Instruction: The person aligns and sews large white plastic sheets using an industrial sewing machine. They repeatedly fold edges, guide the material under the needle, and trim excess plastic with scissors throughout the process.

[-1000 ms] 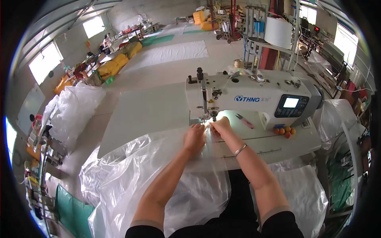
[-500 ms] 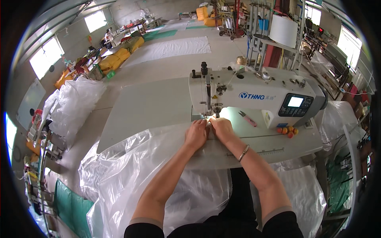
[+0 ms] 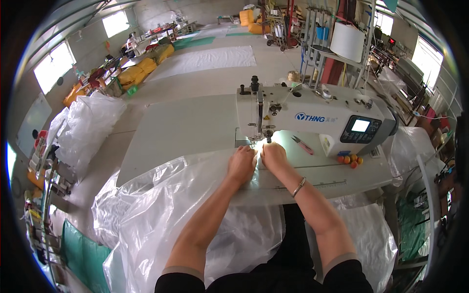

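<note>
A white industrial sewing machine [image 3: 315, 117] stands on its pale table, its lamp lighting the needle area. A large clear plastic sheet [image 3: 161, 195] lies over the near edge of the table and hangs down over my lap. Just in front of the presser foot, my left hand [image 3: 241, 165] is closed on the sheet's edge, knuckles up. Close to its right, my right hand [image 3: 274, 157] has its fingers pinched on the plastic beside the needle; a bracelet circles that wrist. The fingertips and the edge between them are partly hidden by glare.
Pink-handled thread snips [image 3: 304, 146] lie under the machine arm. Several small red and orange fruits [image 3: 350, 160] sit by the machine's base. A thread cone [image 3: 347, 43] is on a rack behind. Bundled plastic [image 3: 90, 132] stands at left, with a white sheet [image 3: 205, 61] on the far floor.
My fingertips have parted slightly, leaving a small gap between the hands in front of the needle. The view has shifted a little; the sheet lies nearly as before.
</note>
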The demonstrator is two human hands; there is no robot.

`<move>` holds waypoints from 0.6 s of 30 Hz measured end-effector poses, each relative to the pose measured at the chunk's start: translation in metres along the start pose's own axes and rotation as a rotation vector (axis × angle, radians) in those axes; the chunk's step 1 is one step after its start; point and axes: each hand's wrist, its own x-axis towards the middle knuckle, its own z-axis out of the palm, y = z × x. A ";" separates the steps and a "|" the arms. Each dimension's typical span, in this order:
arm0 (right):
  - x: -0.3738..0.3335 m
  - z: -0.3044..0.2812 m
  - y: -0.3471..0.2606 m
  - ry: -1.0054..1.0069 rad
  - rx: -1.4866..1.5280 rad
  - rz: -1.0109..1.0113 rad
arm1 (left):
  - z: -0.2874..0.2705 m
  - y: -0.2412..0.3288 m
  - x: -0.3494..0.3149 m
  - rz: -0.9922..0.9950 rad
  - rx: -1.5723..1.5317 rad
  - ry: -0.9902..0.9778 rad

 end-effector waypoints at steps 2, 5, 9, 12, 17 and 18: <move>0.004 0.005 0.000 0.028 0.028 0.029 | -0.003 0.002 0.001 -0.053 -0.025 -0.045; 0.010 0.005 -0.001 -0.058 0.212 0.189 | 0.003 -0.006 0.001 0.009 -0.067 0.046; 0.000 -0.010 -0.009 -0.177 0.513 0.502 | 0.004 -0.008 0.000 -0.014 -0.090 0.053; -0.002 -0.008 -0.006 -0.233 0.477 0.455 | 0.008 -0.010 0.001 -0.004 -0.135 0.089; -0.020 -0.003 -0.016 0.019 0.290 0.120 | 0.002 -0.003 0.002 -0.034 -0.097 -0.001; -0.021 -0.005 -0.021 0.085 0.202 -0.008 | 0.003 -0.005 0.002 -0.047 -0.083 0.008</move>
